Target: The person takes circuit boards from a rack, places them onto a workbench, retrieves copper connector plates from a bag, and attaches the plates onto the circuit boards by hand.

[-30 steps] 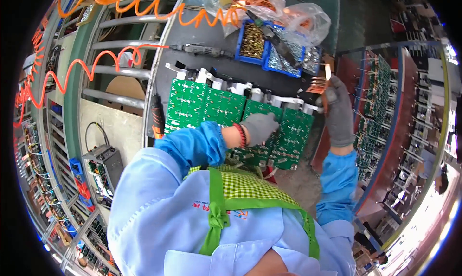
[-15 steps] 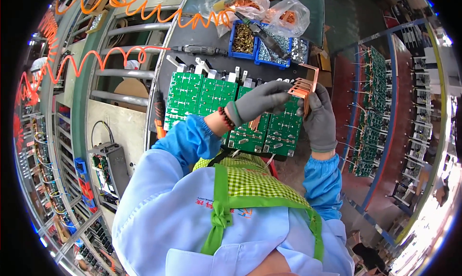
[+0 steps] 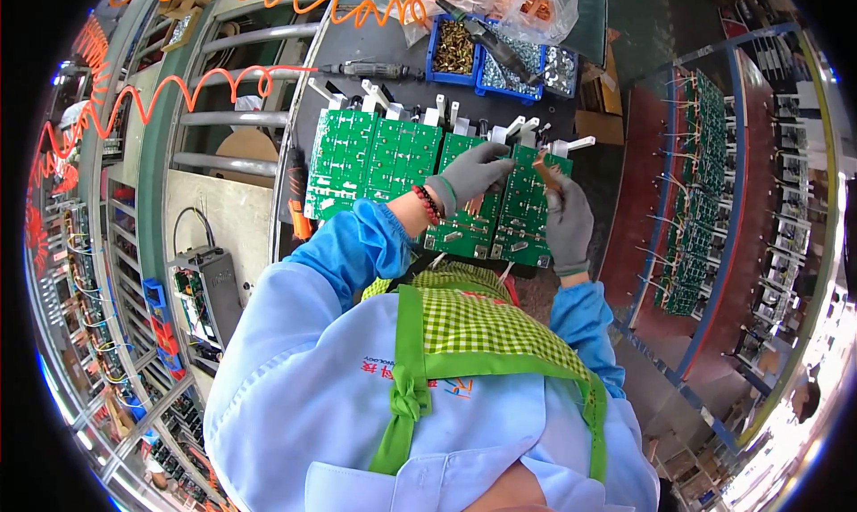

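Right grip (image 3: 564, 210), grey-gloved, closes on a small copper-coloured part (image 3: 546, 170) over the rightmost green circuit board (image 3: 527, 210); left grip (image 3: 473, 174), fingers loosely spread and holding nothing, rests on the neighbouring board (image 3: 464, 210); the row of boards lies on the dark bench (image 3: 357, 43); blue screw bins (image 3: 486, 52) sit at twelve o'clock.

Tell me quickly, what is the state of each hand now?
Left hand: fingers spread, resting on the green circuit boards.
Right hand: closed on a small copper-coloured part.
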The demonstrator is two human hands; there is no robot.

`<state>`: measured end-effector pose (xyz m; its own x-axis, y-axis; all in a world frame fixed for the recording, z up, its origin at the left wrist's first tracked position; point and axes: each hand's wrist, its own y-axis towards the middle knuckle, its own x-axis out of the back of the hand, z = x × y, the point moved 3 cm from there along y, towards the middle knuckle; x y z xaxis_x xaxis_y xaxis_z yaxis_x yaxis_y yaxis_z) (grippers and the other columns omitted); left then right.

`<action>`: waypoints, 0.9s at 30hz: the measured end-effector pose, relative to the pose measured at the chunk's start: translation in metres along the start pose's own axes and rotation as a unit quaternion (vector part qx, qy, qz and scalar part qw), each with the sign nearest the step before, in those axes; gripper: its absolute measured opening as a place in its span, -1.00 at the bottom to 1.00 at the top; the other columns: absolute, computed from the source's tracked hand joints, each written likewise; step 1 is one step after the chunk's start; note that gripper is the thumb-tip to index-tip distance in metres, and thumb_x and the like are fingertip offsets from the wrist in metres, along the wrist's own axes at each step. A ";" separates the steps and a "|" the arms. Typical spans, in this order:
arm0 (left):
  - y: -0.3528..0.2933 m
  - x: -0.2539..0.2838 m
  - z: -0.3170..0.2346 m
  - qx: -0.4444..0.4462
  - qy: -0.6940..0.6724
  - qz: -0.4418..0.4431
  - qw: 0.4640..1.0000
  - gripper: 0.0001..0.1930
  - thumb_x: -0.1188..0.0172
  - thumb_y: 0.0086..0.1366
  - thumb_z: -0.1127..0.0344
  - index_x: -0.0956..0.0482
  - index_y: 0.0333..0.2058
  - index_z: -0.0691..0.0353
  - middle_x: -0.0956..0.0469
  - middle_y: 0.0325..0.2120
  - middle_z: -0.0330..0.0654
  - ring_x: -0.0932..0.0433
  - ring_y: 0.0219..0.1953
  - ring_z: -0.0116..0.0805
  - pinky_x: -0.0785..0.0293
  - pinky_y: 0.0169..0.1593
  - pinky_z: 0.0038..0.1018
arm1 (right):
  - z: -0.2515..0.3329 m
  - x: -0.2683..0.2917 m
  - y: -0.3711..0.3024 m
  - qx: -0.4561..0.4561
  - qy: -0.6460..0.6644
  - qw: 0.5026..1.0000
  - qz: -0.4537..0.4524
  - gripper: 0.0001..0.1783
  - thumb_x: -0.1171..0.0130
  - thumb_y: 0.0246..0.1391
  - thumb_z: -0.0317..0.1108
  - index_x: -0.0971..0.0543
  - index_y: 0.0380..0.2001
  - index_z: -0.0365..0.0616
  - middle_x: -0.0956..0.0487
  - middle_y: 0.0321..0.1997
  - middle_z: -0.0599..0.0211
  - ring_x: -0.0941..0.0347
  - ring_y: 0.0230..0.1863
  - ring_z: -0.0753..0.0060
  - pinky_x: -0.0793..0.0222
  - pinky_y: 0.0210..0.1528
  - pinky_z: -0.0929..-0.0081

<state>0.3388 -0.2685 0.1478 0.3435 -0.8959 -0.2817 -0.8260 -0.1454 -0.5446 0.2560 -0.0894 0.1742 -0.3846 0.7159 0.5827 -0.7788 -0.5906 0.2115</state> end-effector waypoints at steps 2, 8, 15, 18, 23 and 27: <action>0.003 0.006 0.006 -0.008 0.057 -0.018 0.998 -0.54 -0.12 0.29 0.20 -0.33 0.08 0.31 -0.49 -0.32 -0.29 -0.48 -0.36 -0.56 -0.49 -0.28 -0.58 | -0.017 -0.014 -0.014 0.089 -0.178 0.980 0.003 -0.76 -0.11 0.05 -0.34 -0.46 -0.18 -0.07 -0.51 -0.28 0.17 -0.44 -0.24 -0.06 -0.40 -0.22 0.18; 0.004 0.000 0.023 -0.076 0.212 -0.016 0.974 -0.56 -0.14 0.25 0.22 -0.36 0.06 0.26 -0.53 -0.24 -0.18 -0.53 -0.36 -0.40 -0.50 -0.27 -0.50 | -0.038 -0.037 -0.040 0.027 -0.219 0.974 0.049 -0.67 -0.19 -0.07 -0.33 -0.42 -0.17 -0.02 -0.45 -0.20 0.21 -0.38 -0.12 0.04 -0.31 -0.08 0.18; -0.012 -0.034 -0.011 -0.280 0.644 -0.058 0.710 -0.64 -0.15 0.11 0.30 -0.45 -0.07 0.13 -0.48 -0.23 -0.12 -0.50 -0.22 -0.08 -0.48 -0.22 -0.25 | -0.028 -0.008 -0.055 -0.052 -0.232 0.970 0.041 -0.55 -0.24 -0.12 -0.35 -0.42 -0.08 -0.09 -0.44 -0.07 0.14 -0.32 0.02 0.03 -0.30 0.02 0.21; -0.006 -0.043 -0.009 -0.271 0.709 -0.043 0.649 -0.66 -0.16 0.05 0.29 -0.50 -0.14 0.07 -0.45 -0.23 -0.21 -0.40 -0.09 -0.17 -0.39 -0.08 -0.21 | -0.039 -0.004 -0.064 -0.068 -0.248 0.965 0.045 -0.67 -0.17 -0.06 -0.35 -0.49 -0.16 -0.06 -0.44 -0.08 0.21 -0.34 -0.02 0.05 -0.30 -0.02 0.20; 0.003 -0.051 -0.007 -0.289 0.730 -0.029 0.618 -0.79 -0.12 0.02 0.32 -0.60 -0.31 0.03 -0.44 -0.23 -0.24 -0.33 -0.02 -0.22 -0.25 0.06 -0.17 | -0.052 0.001 -0.062 -0.063 -0.210 0.975 0.048 -0.79 -0.11 -0.02 -0.40 -0.54 -0.25 -0.10 -0.48 -0.20 0.19 -0.41 -0.15 0.10 -0.35 -0.11 0.22; 0.011 -0.049 -0.002 -0.295 0.736 -0.009 0.609 -0.84 -0.10 0.06 0.31 -0.63 -0.39 0.01 -0.45 -0.23 -0.23 -0.35 -0.02 -0.24 -0.26 0.04 -0.22 | -0.057 0.008 -0.064 -0.075 -0.176 0.981 0.037 -0.82 -0.12 0.00 -0.36 -0.54 -0.29 -0.13 -0.49 -0.30 0.17 -0.45 -0.25 0.09 -0.37 -0.20 0.25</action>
<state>0.3128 -0.2272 0.1570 -0.0602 -0.2340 0.9704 -0.9940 0.1030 -0.0368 0.2745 -0.0246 0.1205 -0.2683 0.4853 0.8322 -0.8302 -0.5547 0.0559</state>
